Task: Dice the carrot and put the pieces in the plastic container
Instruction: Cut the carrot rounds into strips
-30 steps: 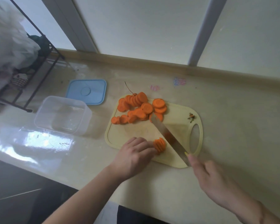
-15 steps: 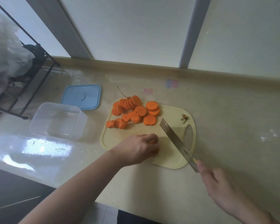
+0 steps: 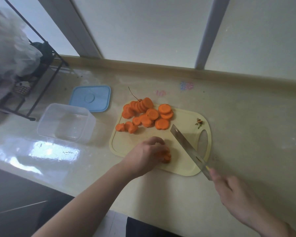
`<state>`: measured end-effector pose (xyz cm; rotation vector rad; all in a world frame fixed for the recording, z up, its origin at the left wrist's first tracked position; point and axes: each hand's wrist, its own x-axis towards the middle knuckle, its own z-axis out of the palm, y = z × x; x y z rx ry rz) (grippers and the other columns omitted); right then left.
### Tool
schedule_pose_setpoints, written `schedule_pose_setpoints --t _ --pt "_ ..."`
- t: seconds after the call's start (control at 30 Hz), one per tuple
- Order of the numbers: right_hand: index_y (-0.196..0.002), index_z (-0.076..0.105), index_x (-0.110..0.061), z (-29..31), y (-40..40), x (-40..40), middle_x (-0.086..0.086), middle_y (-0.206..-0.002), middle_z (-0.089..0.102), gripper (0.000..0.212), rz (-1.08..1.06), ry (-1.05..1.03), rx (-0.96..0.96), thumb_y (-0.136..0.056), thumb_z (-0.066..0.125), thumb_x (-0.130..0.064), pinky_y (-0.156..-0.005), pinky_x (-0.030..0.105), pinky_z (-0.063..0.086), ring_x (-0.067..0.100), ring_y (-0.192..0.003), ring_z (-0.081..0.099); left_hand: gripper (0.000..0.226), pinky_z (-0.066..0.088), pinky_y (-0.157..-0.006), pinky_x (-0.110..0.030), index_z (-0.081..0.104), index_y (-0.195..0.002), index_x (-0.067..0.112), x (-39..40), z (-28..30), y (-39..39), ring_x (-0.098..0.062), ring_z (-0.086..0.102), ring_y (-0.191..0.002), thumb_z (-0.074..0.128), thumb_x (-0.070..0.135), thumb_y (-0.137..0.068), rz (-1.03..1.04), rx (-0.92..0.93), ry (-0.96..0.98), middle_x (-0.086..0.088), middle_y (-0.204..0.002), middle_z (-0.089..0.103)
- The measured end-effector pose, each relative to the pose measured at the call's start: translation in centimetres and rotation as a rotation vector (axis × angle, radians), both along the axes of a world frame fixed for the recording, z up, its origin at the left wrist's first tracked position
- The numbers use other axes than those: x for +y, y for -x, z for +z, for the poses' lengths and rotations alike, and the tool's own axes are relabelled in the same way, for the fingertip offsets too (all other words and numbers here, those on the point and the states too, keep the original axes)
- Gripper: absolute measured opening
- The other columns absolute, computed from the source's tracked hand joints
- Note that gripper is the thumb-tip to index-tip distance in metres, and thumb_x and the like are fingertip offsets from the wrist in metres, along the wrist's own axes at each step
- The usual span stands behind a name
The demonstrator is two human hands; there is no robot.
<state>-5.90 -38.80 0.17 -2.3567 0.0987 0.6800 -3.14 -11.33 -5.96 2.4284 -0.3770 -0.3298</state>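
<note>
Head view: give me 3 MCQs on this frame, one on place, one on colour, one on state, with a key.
1. Where does the lid lie?
A. on the container
B. on the counter behind the plastic container
C. on the cutting board

2. What colour is the lid?
A. blue
B. red
C. black

3. What is in the plastic container?
A. carrot slices
B. a knife
C. nothing visible

Key:
1 B, it lies flat on the counter, apart from the container.
2 A, it is light blue.
3 C, the sliced carrot pile is on the board, while the left hand holds a few slices and the right hand holds the knife.
</note>
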Motion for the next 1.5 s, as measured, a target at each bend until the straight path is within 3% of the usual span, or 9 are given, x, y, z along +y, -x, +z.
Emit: schedule_pose_setpoints --t 0.13,0.43,0.63,0.77,0.87,0.97,1.13,1.3,1.5 --pt "-0.051 0.036 -0.013 0.0 0.0 0.2 0.000 -0.046 0.035 0.058 0.012 0.004 0.025 -0.079 0.033 -0.064 -0.050 0.026 0.033 0.011 -0.043 0.031 0.023 0.051 -0.083 -0.023 0.079 -0.103 0.013 -0.5 -0.3 0.7 -0.023 0.067 -0.089 0.067 0.023 -0.087 0.071 -0.030 0.035 -0.009 -0.121 0.065" --pt "-0.052 0.032 -0.014 -0.1 0.0 0.1 -0.002 -0.044 0.031 0.059 0.018 -0.003 0.044 -0.079 0.032 -0.066 -0.046 0.024 0.031 0.011 -0.042 0.029 0.022 0.047 -0.077 -0.017 0.080 -0.090 0.013 -2.2 0.0 0.5 -0.009 0.057 -0.077 0.073 -0.002 -0.075 0.300 -0.012 0.098 -0.001 -0.109 0.066" --pt "-0.053 0.034 -0.015 0.1 -0.1 0.3 -0.002 -0.045 0.033 0.058 0.026 -0.012 0.059 -0.078 0.031 -0.067 -0.046 0.024 0.029 0.010 -0.042 0.031 0.030 0.043 -0.075 -0.015 0.076 -0.101 0.010 -2.6 0.1 0.4 -0.014 0.058 -0.080 0.070 -0.002 -0.075 0.322 0.020 0.071 -0.002 -0.109 0.064" --pt "-0.056 0.039 -0.015 0.3 -0.2 0.4 -0.003 -0.049 0.037 0.057 0.024 -0.008 0.068 -0.079 0.030 -0.066 -0.047 0.023 0.031 0.010 -0.042 0.032 0.035 0.047 -0.081 -0.021 0.070 -0.119 0.014 -1.1 0.7 0.1 -0.004 0.054 -0.073 0.077 0.015 -0.084 0.175 0.045 0.073 0.000 -0.124 0.057" --pt "-0.055 0.037 -0.014 0.0 -0.4 0.2 -0.003 -0.045 0.037 0.059 0.024 -0.012 0.073 -0.080 0.030 -0.067 -0.049 0.026 0.033 0.010 -0.042 0.034 0.048 0.048 -0.087 -0.026 0.064 -0.128 0.019 0.3 0.9 -0.3 -0.018 0.062 -0.093 0.079 0.028 -0.083 -0.116 0.047 -0.007 -0.002 -0.141 0.047" --pt "-0.053 0.033 -0.014 -0.2 -0.4 0.2 -0.003 -0.043 0.036 0.060 0.031 -0.020 0.080 -0.080 0.029 -0.068 -0.052 0.033 0.035 0.010 -0.042 0.034 0.040 0.054 -0.090 -0.038 0.068 -0.122 0.017 0.6 0.7 -0.8 -0.032 0.062 -0.109 0.078 0.026 -0.085 -0.277 -0.017 -0.080 -0.009 -0.143 0.050" --pt "-0.051 0.034 -0.015 -0.7 -0.6 0.1 -0.002 -0.042 0.037 0.063 0.039 -0.025 0.076 -0.078 0.026 -0.071 -0.051 0.033 0.037 0.011 -0.042 0.037 0.031 0.055 -0.076 -0.034 0.078 -0.104 0.011 0.4 0.0 -0.8 -0.031 0.066 -0.092 0.055 0.031 -0.096 -0.319 -0.230 -0.025 -0.013 -0.119 0.067" --pt "-0.050 0.032 -0.014 -0.9 -0.7 0.0 -0.003 -0.041 0.035 0.063 0.033 -0.033 0.073 -0.079 0.028 -0.071 -0.051 0.034 0.037 0.011 -0.042 0.035 0.023 0.054 -0.073 -0.034 0.076 -0.107 0.011 0.9 -1.3 -0.2 -0.032 0.063 -0.086 0.058 0.023 -0.100 -0.320 -0.336 -0.031 -0.013 -0.122 0.066" --pt "-0.053 0.032 -0.015 -0.9 -0.9 0.1 -0.003 -0.044 0.034 0.061 0.039 -0.034 0.087 -0.079 0.028 -0.070 -0.051 0.032 0.035 0.011 -0.044 0.034 0.016 0.054 -0.076 -0.032 0.077 -0.102 0.009 -0.5 -2.8 1.9 -0.028 0.063 -0.089 0.063 0.013 -0.096 -0.096 -0.367 0.055 -0.010 -0.119 0.067"
